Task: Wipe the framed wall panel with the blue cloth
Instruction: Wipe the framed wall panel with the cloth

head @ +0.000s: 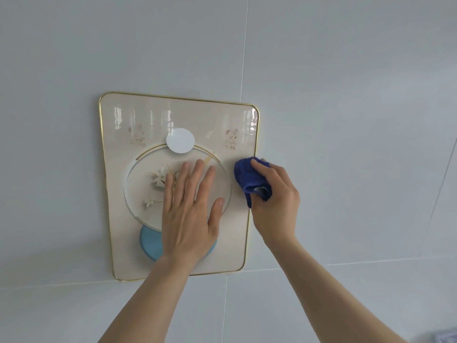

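Note:
A cream framed wall panel (123,134) with a thin gold rim hangs on the pale wall. It shows a large circle, white flowers, a white disc and a light blue disc. My left hand (190,209) lies flat on the panel's middle, fingers spread, covering part of the circle and the blue disc. My right hand (274,201) grips a bunched dark blue cloth (249,177) and presses it against the panel's right edge, about halfway up.
The wall (346,95) is made of large pale grey tiles with thin seams, one vertical seam running down behind the panel's right side. A blurred pale object shows at the bottom right corner (445,336).

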Motion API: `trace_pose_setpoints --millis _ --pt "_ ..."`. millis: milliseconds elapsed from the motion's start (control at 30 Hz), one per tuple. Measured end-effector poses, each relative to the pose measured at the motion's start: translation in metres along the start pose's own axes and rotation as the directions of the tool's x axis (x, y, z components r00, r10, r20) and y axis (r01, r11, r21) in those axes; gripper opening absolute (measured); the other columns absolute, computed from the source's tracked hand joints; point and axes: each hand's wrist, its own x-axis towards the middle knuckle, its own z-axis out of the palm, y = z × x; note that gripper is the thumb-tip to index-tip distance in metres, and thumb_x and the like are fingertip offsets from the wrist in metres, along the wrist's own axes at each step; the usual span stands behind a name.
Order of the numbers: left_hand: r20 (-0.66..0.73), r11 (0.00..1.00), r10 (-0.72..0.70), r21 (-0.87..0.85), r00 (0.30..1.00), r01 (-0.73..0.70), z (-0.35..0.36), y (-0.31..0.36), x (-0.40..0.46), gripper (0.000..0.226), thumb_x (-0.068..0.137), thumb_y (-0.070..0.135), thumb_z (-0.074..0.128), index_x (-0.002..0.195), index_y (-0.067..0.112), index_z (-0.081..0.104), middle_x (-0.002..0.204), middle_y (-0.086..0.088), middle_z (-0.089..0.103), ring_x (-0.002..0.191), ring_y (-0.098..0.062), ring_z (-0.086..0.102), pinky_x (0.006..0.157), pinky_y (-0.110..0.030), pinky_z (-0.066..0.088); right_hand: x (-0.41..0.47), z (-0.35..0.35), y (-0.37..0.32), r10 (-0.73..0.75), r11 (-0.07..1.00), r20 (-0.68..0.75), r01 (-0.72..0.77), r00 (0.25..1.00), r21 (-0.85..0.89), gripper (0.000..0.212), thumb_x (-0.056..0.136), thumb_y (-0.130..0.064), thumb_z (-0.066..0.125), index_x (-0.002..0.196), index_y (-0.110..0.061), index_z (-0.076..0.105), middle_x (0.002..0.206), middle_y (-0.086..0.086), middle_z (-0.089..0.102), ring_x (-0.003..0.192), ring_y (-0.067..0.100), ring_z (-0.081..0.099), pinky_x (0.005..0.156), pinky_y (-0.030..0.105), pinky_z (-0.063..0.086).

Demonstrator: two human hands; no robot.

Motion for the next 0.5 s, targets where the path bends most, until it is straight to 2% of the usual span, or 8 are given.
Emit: trace_pose_setpoints --millis 100,167,267,333,400,433,500 --pt "-0.050 1.000 -0.001 0.027 0.999 0.002 0.014 -0.002 0.013 0.062 0.108 0.045 0.023 0.164 0.018 0.027 0.173 -0.003 0.023 0.162 -0.023 0.014 0.131 -0.055 0.013 0.011 0.017 0.006 -0.102 0.994 -0.039 0.099 0.994 -0.055 0.069 0.069 0.023 0.066 0.129 -0.009 0.073 0.137 0.012 0.069 0.124 0.037 0.066 0.091 0.058 0.060" --pt "-0.072 1.000 -0.010 0.027 0.997 0.012 0.023 -0.005 0.017 0.064 0.108 0.046 0.018 0.164 0.016 0.024 0.174 -0.003 0.022 0.163 -0.023 0.012 0.130 -0.055 0.015 0.011 0.027 0.010 -0.191 0.971 -0.022 0.185 0.981 -0.153 0.068 0.069 0.019 0.066 0.131 -0.009 0.071 0.144 0.016 0.066 0.133 0.042 0.061 0.104 0.061 0.053" --pt "-0.103 0.999 0.023 0.034 0.994 -0.019 0.037 -0.014 0.015 0.064 0.109 0.045 0.018 0.165 0.013 0.023 0.174 -0.004 0.020 0.163 -0.024 0.010 0.130 -0.054 0.015 0.006 0.040 0.021 -0.272 0.926 0.072 0.281 0.960 -0.253 0.068 0.077 0.011 0.071 0.141 -0.011 0.065 0.158 0.017 0.052 0.151 0.039 0.043 0.119 0.065 0.038" --pt "-0.127 0.998 0.054 0.052 0.990 -0.048 0.043 -0.020 0.015 0.064 0.109 0.044 0.018 0.165 0.014 0.021 0.175 -0.004 0.018 0.163 -0.024 0.009 0.131 -0.052 0.011 0.003 0.046 0.030 -0.318 0.908 0.095 0.332 0.943 -0.254 0.059 0.088 -0.008 0.072 0.145 -0.011 0.061 0.162 0.020 0.045 0.155 0.039 0.036 0.120 0.065 0.037" --pt "-0.151 0.996 0.073 0.064 0.986 -0.064 0.049 -0.023 0.016 0.064 0.109 0.044 0.016 0.165 0.014 0.020 0.175 -0.004 0.018 0.163 -0.024 0.009 0.132 -0.050 0.008 0.001 0.050 0.037 -0.352 0.895 0.096 0.365 0.931 -0.258 0.057 0.098 -0.035 0.069 0.147 -0.009 0.058 0.164 0.022 0.041 0.157 0.040 0.032 0.120 0.066 0.037" --pt "-0.163 0.995 0.077 0.070 0.984 -0.066 0.051 -0.024 0.016 0.064 0.109 0.045 0.015 0.165 0.014 0.020 0.175 -0.004 0.019 0.163 -0.023 0.010 0.132 -0.049 0.008 0.001 0.052 0.040 -0.362 0.890 0.095 0.374 0.927 -0.261 0.061 0.100 -0.046 0.064 0.148 -0.009 0.058 0.165 0.023 0.040 0.158 0.040 0.030 0.120 0.066 0.036" --pt "-0.180 0.993 0.084 0.093 0.980 -0.067 0.055 -0.025 0.016 0.066 0.108 0.046 0.015 0.165 0.015 0.020 0.175 -0.003 0.019 0.163 -0.023 0.009 0.132 -0.048 0.007 0.002 0.055 0.044 -0.384 0.888 0.069 0.389 0.921 -0.246 0.063 0.105 -0.055 0.050 0.148 -0.009 0.058 0.165 0.024 0.039 0.159 0.039 0.028 0.123 0.066 0.032"
